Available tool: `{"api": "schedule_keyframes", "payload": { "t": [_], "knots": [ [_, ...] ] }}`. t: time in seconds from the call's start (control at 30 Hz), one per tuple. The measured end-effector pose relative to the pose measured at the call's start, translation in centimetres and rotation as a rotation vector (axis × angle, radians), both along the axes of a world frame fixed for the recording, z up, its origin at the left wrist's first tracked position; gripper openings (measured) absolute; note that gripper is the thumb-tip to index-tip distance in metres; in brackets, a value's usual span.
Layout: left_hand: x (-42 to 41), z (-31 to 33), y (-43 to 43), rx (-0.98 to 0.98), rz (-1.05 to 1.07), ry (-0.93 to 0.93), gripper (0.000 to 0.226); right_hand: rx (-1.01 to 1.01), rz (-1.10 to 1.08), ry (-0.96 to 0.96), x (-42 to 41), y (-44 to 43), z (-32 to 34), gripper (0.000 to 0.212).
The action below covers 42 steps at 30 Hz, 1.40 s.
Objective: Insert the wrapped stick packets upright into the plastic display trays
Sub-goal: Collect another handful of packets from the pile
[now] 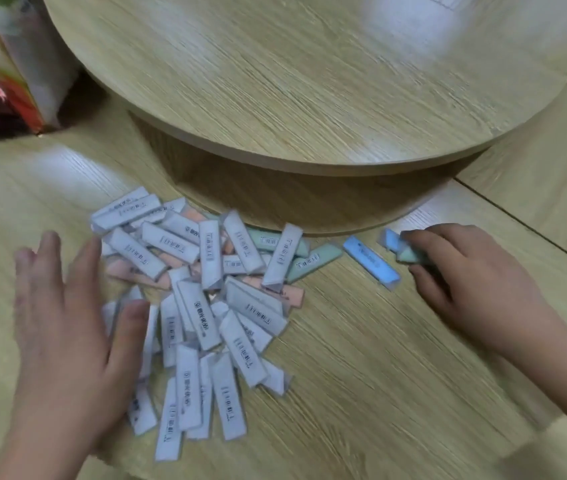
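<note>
Stick packet, pale green (pixel 408 255), is gripped by the curled fingers of the right hand (pixel 472 268), probably singled out for lifting. 1 blue packet (pixel 372 263) lies just beside it. The left hand (pixel 67 323), fingers straight and spread, rests on the left edge of the heap of packets (pixel 202 306), seemingly to corral it on the desk (pixel 379 375). Behind stand a round raised platform (pixel 275 81) and a bag (pixel 5 74); no display tray is visible.
</note>
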<state>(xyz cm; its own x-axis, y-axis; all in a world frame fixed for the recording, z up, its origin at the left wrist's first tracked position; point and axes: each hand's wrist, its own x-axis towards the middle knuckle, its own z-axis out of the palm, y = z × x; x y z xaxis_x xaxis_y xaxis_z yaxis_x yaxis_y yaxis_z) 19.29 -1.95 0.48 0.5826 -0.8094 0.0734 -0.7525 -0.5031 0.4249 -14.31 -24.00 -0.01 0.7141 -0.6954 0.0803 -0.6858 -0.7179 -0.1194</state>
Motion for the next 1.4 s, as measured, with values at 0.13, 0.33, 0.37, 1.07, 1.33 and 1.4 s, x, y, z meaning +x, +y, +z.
{"api": "schedule_keyframes", "payload": {
  "t": [0.13,0.33,0.37,1.07,1.33,1.4],
  "knots": [
    [4.6,-0.1,-5.0,-0.002,-0.057,0.018,0.075,0.007,-0.218,0.083,0.1,0.9,0.3,0.036],
    [6.9,-1.5,-6.6,0.118,-0.251,-0.062,0.071,0.184,-0.318,-0.12,5.4,3.9,1.6,0.044],
    [6.5,-1.6,-6.2,0.114,-0.268,-0.057,0.068,0.173,-0.319,-0.116,6.5,4.7,1.1,0.046],
    [6.2,1.6,-6.4,0.332,-0.51,0.044,0.086,-0.121,-0.414,-0.099,7.1,6.6,-0.9,0.03],
    [5.9,0.8,-8.1,0.306,-0.585,-0.193,0.049,0.031,-0.431,-0.13,8.5,5.8,0.3,0.023],
    [6.0,0.7,-8.4,0.305,-0.581,-0.228,0.046,0.122,-0.396,-0.16,9.2,5.5,1.2,0.027]
  ]
}}
